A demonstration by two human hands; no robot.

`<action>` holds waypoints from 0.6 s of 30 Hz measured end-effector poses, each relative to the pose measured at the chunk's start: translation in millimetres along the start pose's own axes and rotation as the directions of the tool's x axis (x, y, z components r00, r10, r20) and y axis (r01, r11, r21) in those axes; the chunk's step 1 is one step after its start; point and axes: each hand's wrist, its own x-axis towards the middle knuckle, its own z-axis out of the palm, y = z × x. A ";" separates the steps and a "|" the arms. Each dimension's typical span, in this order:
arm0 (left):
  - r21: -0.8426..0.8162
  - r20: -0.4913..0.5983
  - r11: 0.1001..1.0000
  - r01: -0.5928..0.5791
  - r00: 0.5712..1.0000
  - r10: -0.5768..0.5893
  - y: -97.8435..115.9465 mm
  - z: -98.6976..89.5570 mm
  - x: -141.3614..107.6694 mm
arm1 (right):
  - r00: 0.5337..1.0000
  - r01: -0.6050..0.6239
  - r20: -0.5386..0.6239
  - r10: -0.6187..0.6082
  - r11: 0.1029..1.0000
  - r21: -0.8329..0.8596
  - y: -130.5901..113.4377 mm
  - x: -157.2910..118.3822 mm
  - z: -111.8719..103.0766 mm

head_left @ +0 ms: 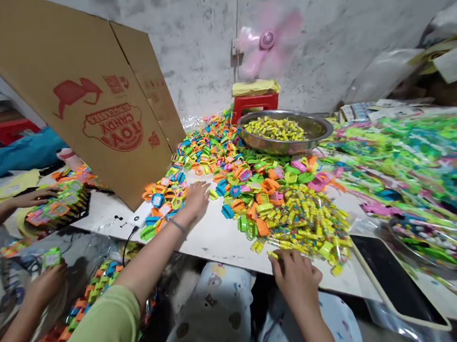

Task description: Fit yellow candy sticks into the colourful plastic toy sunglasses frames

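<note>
My left hand (196, 200) reaches over the white table to the pile of colourful plastic toy watches (227, 155). Its fingers are stretched out, and the tips are beside a small yellow-green piece (213, 194); nothing shows in its grasp. At the table's front edge, my right hand (296, 277) has its fingers curled downward. A small yellow candy packet (273, 254) shows at its fingertips, partly hidden by them. Just beyond lies a heap of yellow candy packets (307, 220), against the toy watches.
A metal bowl (285, 144) of yellow packets stands behind the heap. The carton (100, 97) rises at left; a phone (399, 279) lies at right near glossy green wrappers (420, 150). A pink fan (267, 40) spins behind. A co-worker's hands (47, 282) are at far left.
</note>
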 end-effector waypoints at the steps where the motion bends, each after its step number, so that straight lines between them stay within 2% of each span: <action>1: -0.020 0.018 1.000 0.004 1.000 -0.003 4.4 8.3 5.7 | 0.999 0.014 -0.031 -0.013 1.000 0.025 1.5 -0.4 1.2; 4: -0.085 0.049 0.995 0.058 0.997 -0.054 9.9 21.8 16.8 | 0.992 0.051 -0.124 -0.033 0.988 0.146 5.4 -1.8 4.1; 7: -0.168 0.065 0.978 0.122 0.991 -0.113 10.5 21.8 14.2 | 0.980 0.103 -0.193 -0.043 0.945 0.310 2.4 -3.9 5.4; 10: -0.297 0.104 0.941 0.163 0.985 -0.137 16.1 14.1 -6.3 | 0.978 0.145 -0.202 -0.047 0.854 0.500 -13.3 -6.7 3.0; 13: -0.436 0.161 0.881 0.184 0.979 -0.124 33.2 1.6 -46.9 | 0.993 0.090 -0.119 -0.010 0.721 0.687 -37.5 -9.5 -5.6; 15: -0.608 0.239 0.758 0.237 0.965 -0.111 50.3 -9.0 -81.9 | 0.998 0.041 -0.056 0.002 0.639 0.768 -52.9 -10.9 -15.0; 16: -0.724 0.302 0.622 0.299 0.948 -0.104 59.5 -14.7 -99.9 | 0.999 0.035 -0.043 -0.002 0.607 0.794 -59.3 -11.4 -20.4; 18: -0.839 0.417 0.341 0.423 0.904 -0.096 76.9 -25.8 -132.9 | 0.997 0.075 -0.063 -0.042 0.542 0.837 -69.0 -12.2 -31.6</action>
